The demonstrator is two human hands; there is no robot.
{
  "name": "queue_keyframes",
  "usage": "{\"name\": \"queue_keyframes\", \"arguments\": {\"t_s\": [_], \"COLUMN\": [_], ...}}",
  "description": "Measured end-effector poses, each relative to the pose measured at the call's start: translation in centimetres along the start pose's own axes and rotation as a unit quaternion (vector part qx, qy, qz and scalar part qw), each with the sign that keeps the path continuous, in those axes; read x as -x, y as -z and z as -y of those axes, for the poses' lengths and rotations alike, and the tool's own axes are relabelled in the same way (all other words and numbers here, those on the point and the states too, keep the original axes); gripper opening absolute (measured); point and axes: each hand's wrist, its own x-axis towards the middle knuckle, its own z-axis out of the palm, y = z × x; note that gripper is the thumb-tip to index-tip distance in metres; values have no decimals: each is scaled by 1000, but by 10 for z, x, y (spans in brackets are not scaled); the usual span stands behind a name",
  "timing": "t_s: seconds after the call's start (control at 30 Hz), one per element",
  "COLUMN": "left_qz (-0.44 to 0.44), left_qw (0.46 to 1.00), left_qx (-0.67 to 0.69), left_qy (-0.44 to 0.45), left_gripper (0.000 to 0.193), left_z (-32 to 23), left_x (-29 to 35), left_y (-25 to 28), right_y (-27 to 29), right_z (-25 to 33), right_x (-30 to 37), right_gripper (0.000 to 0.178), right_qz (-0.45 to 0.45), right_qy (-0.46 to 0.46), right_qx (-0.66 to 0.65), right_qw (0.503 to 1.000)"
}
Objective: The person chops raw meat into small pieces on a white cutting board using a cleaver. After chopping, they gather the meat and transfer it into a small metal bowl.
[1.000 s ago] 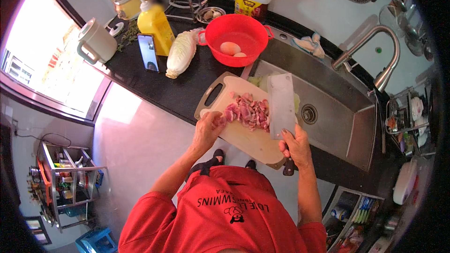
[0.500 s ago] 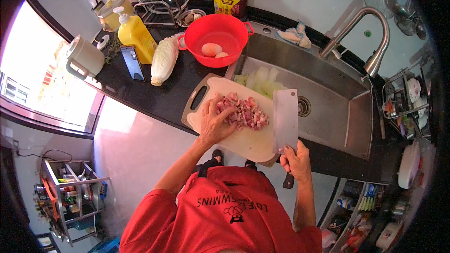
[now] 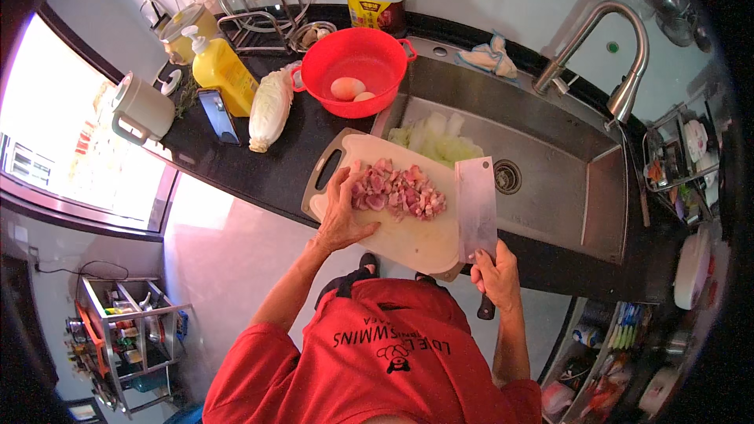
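A heap of chopped raw pink meat [image 3: 404, 191] lies on a cream cutting board [image 3: 381, 243], which bridges the counter's front edge and the sink's near left corner. At the heap's left side is my left hand [image 3: 342, 216], open, with its fingers stretched and its thumb apart; whether a fingertip touches the meat is hard to tell. My right hand [image 3: 499, 276] grips a cleaver [image 3: 476, 208] by its handle. The broad blade lies over the board's right end, to the right of the meat and apart from it.
Pale green leaves [image 3: 432, 137] lie in the steel sink [image 3: 558, 180], under a curved faucet [image 3: 640, 39]. A red basin [image 3: 349, 43] with two eggs, a napa cabbage [image 3: 272, 110], a phone [image 3: 218, 116] and a yellow pump bottle [image 3: 224, 71] stand behind and left of the board.
My left hand has drawn back left from on top of the meat, and its fingers have straightened. The cleaver stays in my right hand at the board's right end. The view has shifted slightly.
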Motion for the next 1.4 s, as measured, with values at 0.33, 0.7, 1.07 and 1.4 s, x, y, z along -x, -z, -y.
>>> {"name": "queue_keyframes", "arguments": {"t_s": [0.33, 0.7, 1.07, 1.4], "left_qz": [148, 97, 91, 127], "left_qw": [971, 991, 991, 972], "left_qx": [-126, -50, 22, -76], "left_qy": [-140, -78, -97, -182], "left_gripper": [86, 22, 16, 32], "left_z": [19, 21, 48, 25], "left_x": [-57, -77, -68, -74], "left_y": [-11, -26, -6, -2], "right_y": [-7, -23, -37, -48], "right_z": [-7, -12, -25, -19], "right_x": [3, 11, 20, 14], "right_gripper": [9, 10, 11, 19], "right_qz": [-11, -35, -106, -163], "right_qy": [-12, -20, 16, 28], "right_qx": [-19, -19, 51, 208], "right_qw": [1000, 999, 993, 964]}}
